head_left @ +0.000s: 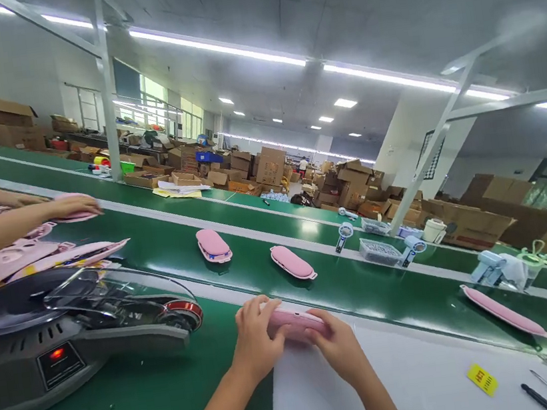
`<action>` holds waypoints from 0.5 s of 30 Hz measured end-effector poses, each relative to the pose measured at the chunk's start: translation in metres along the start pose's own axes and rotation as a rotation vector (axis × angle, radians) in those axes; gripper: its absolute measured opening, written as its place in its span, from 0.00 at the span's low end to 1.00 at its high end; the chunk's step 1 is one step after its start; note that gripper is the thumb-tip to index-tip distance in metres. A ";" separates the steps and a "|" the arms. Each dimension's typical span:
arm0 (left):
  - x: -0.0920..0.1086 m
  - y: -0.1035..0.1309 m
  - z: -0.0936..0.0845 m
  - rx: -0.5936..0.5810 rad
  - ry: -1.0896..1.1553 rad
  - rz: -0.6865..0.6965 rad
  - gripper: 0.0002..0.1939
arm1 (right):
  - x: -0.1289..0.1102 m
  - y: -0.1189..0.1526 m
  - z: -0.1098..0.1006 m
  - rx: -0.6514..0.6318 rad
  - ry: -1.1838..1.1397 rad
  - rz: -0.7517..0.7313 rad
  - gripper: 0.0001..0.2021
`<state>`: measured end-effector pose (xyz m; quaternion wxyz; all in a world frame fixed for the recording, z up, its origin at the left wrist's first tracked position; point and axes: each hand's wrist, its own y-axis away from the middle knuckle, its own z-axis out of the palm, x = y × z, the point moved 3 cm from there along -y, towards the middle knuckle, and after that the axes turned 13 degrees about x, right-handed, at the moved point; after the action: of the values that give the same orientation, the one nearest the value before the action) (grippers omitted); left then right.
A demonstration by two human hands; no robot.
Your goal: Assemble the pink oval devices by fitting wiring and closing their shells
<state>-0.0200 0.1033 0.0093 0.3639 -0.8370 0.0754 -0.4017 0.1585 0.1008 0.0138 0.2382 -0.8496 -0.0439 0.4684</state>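
white sheet (378,386) nearest, on green counter (202,389); left hand (255,338) and right hand (340,345) pinch a pink case (296,323) by opposite ends near the sheet's far edge, probably for steadiness; beyond, two loose pink cases (293,262) lie apart, likely to avoid knocking.

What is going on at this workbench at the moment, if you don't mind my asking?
A person's left hand and right hand together hold a pink oblong piece near the far-left corner of a white sheet. Beyond, two more pink pieces lie on a green surface, with a longer pink piece off to the right. At the left, a co-worker's hand is on another pink item, behind a dark machine showing a red light.
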 end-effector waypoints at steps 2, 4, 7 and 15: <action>-0.001 0.003 0.001 0.064 -0.010 -0.050 0.19 | 0.008 -0.005 -0.003 -0.029 -0.046 0.129 0.15; 0.002 0.008 0.005 0.054 0.004 -0.064 0.18 | 0.018 -0.011 -0.001 -0.055 -0.076 0.292 0.17; 0.011 0.020 0.018 -0.167 0.092 0.034 0.13 | 0.032 -0.025 0.012 -0.096 -0.111 0.536 0.16; 0.012 0.044 0.052 -0.647 0.117 0.200 0.09 | 0.038 -0.090 0.076 -0.116 -0.125 0.727 0.14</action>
<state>0.0329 0.0947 -0.0339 0.1124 -0.8730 0.3014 -0.3667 0.1306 0.2189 -0.0098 0.0047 -0.7916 0.2197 0.5701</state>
